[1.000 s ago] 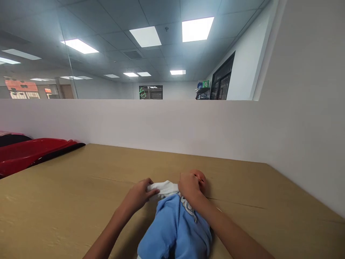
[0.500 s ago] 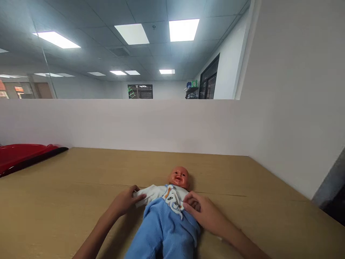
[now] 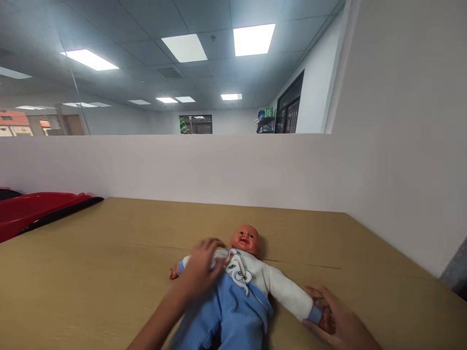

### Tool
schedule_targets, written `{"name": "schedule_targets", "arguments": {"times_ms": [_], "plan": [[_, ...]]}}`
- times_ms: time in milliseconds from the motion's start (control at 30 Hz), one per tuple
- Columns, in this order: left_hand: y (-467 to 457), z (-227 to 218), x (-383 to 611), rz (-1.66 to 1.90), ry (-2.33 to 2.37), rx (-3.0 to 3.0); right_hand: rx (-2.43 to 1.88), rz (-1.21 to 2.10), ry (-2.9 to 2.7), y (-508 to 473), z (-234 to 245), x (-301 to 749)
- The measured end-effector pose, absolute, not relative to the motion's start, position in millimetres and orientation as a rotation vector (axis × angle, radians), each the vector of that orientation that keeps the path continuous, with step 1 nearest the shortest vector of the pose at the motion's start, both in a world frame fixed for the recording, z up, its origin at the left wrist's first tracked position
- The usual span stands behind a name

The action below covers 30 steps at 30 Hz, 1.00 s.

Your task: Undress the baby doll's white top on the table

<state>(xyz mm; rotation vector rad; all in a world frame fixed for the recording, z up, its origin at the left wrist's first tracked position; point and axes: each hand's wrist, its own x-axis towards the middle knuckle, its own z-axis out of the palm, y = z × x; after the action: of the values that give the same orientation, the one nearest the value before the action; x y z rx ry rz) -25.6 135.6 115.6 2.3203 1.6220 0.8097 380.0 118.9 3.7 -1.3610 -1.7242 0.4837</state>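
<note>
A baby doll (image 3: 237, 311) lies face up with its head away from me. It wears blue trousers and a white top with an animal face on the chest. My left hand (image 3: 200, 267), slightly blurred, is over the doll's upper arm and chest side, thumb and fingers apart; whether it touches the cloth I cannot tell. The doll's hand on that side pokes out of a blue cuff. On the right, the doll's white sleeve (image 3: 290, 294) stretches outward, and my right hand (image 3: 337, 318) is closed around the doll's hand at the cuff.
The doll rests on a tan tabletop (image 3: 120, 272) with thin seams across it. Behind stands a low white wall (image 3: 211, 167) with glass above. At the far left sits a red, black-edged object (image 3: 47, 209). A wall closes off the right side.
My right hand has moved from the doll's side out to the right, where the doll's arm now lies extended. My left hand has left the other sleeve's end and shifted toward the chest.
</note>
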Motion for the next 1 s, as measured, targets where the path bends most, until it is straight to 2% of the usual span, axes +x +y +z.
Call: {"name": "schedule_targets", "arguments": {"times_ms": [100,333,500,633,767,900,1000], "plan": [[122,120,29,0.686,1.158,2.617,-1.283,0.620,-1.636,132,15,379],[140,104,71,0.233,1.062,2.973,-1.079,0.730,-1.271,141,34,345],[136,109,60,0.445,0.692,3.227,-1.032,0.720,-1.189,138,31,310],[128,109,57,0.660,0.624,3.336,-1.001,0.572,-1.495,133,22,278],[128,117,64,0.734,0.691,3.177,-1.015,0.555,-1.669,120,9,260],[149,127,71,0.680,0.832,2.612,-0.923,0.967,-1.509,108,12,258],[171,124,69,0.634,0.882,2.441,-0.832,1.214,-1.320,108,18,258]]}}
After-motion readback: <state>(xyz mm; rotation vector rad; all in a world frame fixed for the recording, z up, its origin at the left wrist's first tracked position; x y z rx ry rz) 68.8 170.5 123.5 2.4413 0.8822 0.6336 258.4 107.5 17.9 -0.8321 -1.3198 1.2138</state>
